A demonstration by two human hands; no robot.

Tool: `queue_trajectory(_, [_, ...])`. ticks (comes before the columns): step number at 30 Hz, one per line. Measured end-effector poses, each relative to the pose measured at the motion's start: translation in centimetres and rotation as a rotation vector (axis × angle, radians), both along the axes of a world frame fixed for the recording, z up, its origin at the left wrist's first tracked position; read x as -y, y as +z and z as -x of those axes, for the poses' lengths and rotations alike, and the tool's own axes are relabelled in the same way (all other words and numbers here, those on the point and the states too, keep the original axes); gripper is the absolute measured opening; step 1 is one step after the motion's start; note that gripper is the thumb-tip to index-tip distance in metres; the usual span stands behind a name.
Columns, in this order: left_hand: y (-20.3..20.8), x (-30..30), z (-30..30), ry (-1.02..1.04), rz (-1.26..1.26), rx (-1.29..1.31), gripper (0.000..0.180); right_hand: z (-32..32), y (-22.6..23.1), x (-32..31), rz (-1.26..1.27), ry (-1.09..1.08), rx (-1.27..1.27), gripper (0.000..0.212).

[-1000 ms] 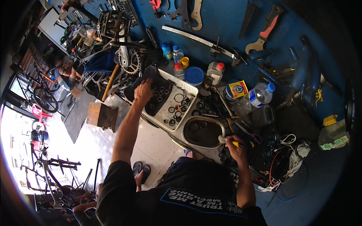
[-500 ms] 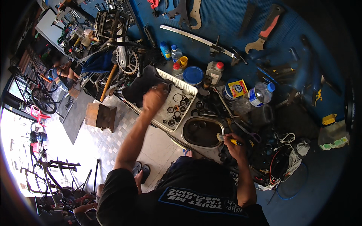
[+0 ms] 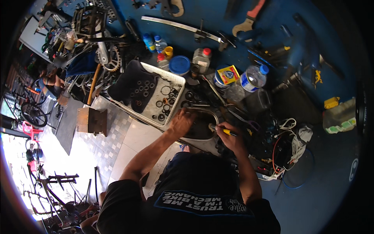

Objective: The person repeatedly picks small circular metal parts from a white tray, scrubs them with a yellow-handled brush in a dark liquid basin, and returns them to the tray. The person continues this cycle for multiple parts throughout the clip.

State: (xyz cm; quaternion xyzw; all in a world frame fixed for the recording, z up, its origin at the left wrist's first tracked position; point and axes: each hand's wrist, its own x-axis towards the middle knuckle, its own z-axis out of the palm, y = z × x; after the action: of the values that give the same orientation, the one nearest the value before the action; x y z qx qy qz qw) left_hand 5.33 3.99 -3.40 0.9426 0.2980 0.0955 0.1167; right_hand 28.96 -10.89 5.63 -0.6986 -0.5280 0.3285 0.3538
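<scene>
My right hand (image 3: 230, 137) is closed round a brush (image 3: 229, 132) with a yellow and black handle; its pale bristles are at the right side of an oval metal pan (image 3: 217, 117) of dark liquid. Over the pan's left side reaches my left hand (image 3: 182, 122). Its fingers are dark and blurred, so I cannot see whether they hold anything. Just left of the pan, a white plastic basket (image 3: 182, 80) holds loose rings and small round parts (image 3: 165, 102). A black cloth (image 3: 124, 82) lies over its left part, with several small rings (image 3: 145, 88) on it.
Behind the basket stand a blue-lidded tub (image 3: 179, 65), a grey bottle with a red cap (image 3: 201, 60) and a large clear bottle (image 3: 253, 79). Scissors (image 3: 245, 118) lie right of the pan, near tangled cables (image 3: 298, 148). Tools hang on the blue wall. A cardboard box (image 3: 91, 121) sits on the floor.
My left hand has moved from the black cloth rightward and nearer, to the pan. The rings on the cloth are now uncovered. The whole view has shifted; my right hand keeps the brush at the pan.
</scene>
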Motion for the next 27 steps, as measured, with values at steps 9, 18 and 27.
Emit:
queue_trajectory(9, [-1.0,-0.5,-0.6,0.047,-0.019,0.18,0.04,0.4,-0.6,-0.3,-0.029,0.012,0.013,0.022])
queue_trajectory(18, [1.1,-1.0,-0.2,0.304,0.862,0.631,0.014,0.3,-1.4,-0.8,-0.107,0.046,0.081,0.022])
queue_trajectory(27, [1.1,0.9,-0.2,0.402,1.321,0.941,0.019,0.0,-2.9,-2.1,-0.154,0.095,0.057,0.023])
